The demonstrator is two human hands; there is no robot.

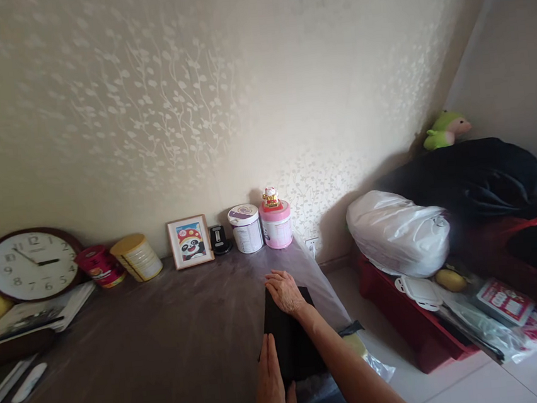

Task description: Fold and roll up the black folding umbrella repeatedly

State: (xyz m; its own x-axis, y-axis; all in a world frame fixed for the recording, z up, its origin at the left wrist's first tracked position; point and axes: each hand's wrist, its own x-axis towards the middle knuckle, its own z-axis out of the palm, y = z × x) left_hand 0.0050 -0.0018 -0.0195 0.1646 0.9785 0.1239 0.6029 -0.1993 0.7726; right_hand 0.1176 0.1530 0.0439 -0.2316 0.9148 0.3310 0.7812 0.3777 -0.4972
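The black item (pixel 294 350) lies near the right edge of the tabletop (pixel 168 344), open room leftward; your right hand (pixel 285 292) rests atop it, left hand (pixel 269 382) along its left edge, fingers close together.

Reading 12, 2, 4, 5, 6, 7, 8 and 9 on the white dial of the round clock (pixel 32 267); making out no word in the tiny line under the 12. Finding marks too small for reading on the hat in the panda picture (pixel 190 239). Seeing only illegible print on the white tub (pixel 247 234), pink tub (pixel 278 232), magenta can (pixel 101 268) and red-labelled box (pixel 505 301).
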